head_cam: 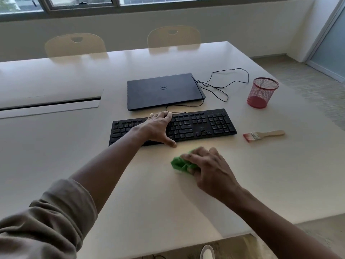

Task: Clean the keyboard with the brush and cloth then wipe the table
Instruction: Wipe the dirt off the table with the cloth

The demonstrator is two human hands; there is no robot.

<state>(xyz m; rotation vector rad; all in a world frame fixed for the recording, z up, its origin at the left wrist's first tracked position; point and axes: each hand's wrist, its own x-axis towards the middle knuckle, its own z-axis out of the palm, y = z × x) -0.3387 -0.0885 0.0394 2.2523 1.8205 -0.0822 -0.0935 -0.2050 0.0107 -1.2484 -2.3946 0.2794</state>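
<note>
A black keyboard (pixel 201 124) lies across the middle of the white table (pixel 74 146). My left hand (pixel 158 128) spans its middle, fingers curled over the far edge and thumb at the near edge. Just in front of the keyboard my right hand (pixel 207 167) holds a crumpled green cloth (pixel 180 163) down on the table surface, fingers bent over it. A wooden-handled brush (pixel 264 135) with reddish bristles lies on the table to the right of the keyboard, untouched.
A shut dark laptop (pixel 164 90) sits behind the keyboard with a black cable (pixel 224 85) looping to its right. A red mesh cup (pixel 262 92) stands at the far right. Two chairs (pixel 173 37) face the far table edge. The near table edge is close below my arms.
</note>
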